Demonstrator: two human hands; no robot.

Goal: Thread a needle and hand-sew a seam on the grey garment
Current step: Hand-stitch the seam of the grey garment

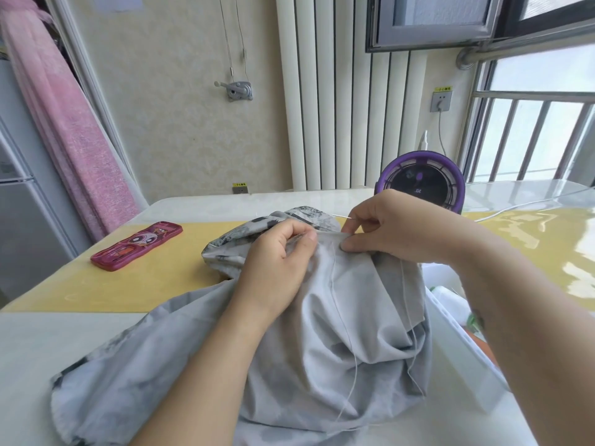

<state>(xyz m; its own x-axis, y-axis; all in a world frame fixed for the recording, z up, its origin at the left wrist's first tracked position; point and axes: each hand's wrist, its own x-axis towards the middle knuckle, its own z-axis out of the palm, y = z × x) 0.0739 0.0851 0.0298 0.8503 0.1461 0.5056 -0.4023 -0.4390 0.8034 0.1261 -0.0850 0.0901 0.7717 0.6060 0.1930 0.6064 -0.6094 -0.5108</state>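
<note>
The grey garment [322,333] lies bunched on the table in front of me, its top edge lifted between both hands. My left hand [277,265] grips a fold of the cloth just left of the seam edge, thumb and fingers curled on it. My right hand [396,226] pinches a thin steel needle [343,216], whose tip points left above the cloth, while its thumb presses the garment edge. A pale thread [344,320] hangs down from the seam over the fabric.
A red phone case with a cartoon print [136,246] lies at the left on the yellow table mat [145,281]. A purple round fan [421,180] stands behind my right hand. A white box [467,349] sits at the right, under my forearm.
</note>
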